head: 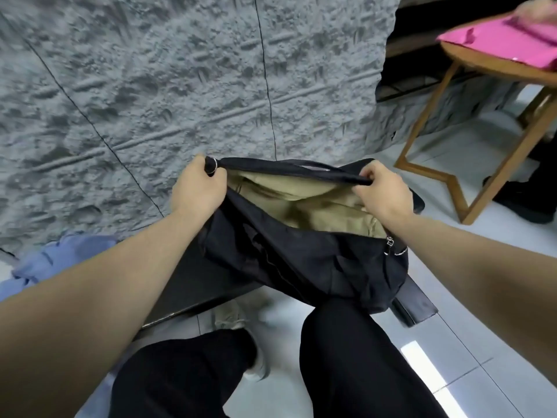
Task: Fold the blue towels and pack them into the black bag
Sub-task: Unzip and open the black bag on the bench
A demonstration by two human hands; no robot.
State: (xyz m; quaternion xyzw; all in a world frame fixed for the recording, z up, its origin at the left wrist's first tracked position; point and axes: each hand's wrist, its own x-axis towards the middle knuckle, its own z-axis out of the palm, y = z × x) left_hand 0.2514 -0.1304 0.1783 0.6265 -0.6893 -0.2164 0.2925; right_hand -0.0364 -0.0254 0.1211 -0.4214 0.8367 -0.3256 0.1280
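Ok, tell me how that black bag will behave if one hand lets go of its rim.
The black bag looks soft and creased, so the freed side would probably sag shut. Its tan lining shows no load, so it is likely light. The left hand and right hand hold it open.

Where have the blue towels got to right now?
In the head view, a blue towel lies crumpled at the far left on the grey textured surface, beside the person's left forearm, well left of the open black bag.

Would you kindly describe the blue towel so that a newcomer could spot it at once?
Start at the grey textured bed cover and follow its near edge to the far left. The blue towel lies crumpled there, behind the left forearm. It is the only pale blue cloth; the black bag is dark.
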